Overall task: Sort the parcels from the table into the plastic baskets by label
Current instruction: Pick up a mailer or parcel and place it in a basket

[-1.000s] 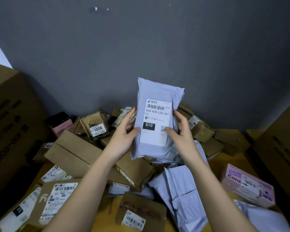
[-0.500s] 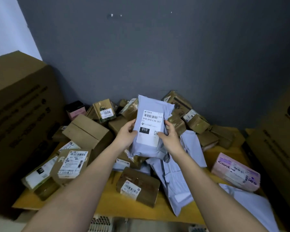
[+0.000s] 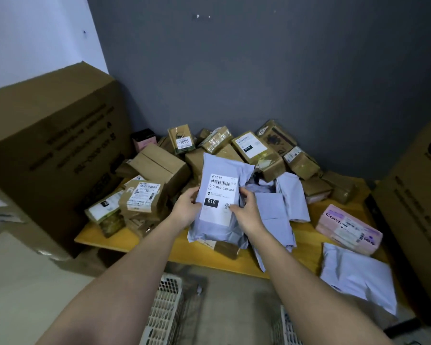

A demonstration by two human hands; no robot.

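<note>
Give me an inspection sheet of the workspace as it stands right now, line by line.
Surface: yellow table, bare only along its near edge.
Job's things: grey mailer labelled 010, held up over the table; white baskets on the floor below, contents hidden.
Clutter: brown boxes heaped toward the wall, one marked 1006; loose grey mailers; pink parcel at the right.
Grippers: left hand and right hand each grip a side of the held mailer.
Cables: nothing seen.
Surroundings: large cartons on both sides, dark grey wall behind.
</note>
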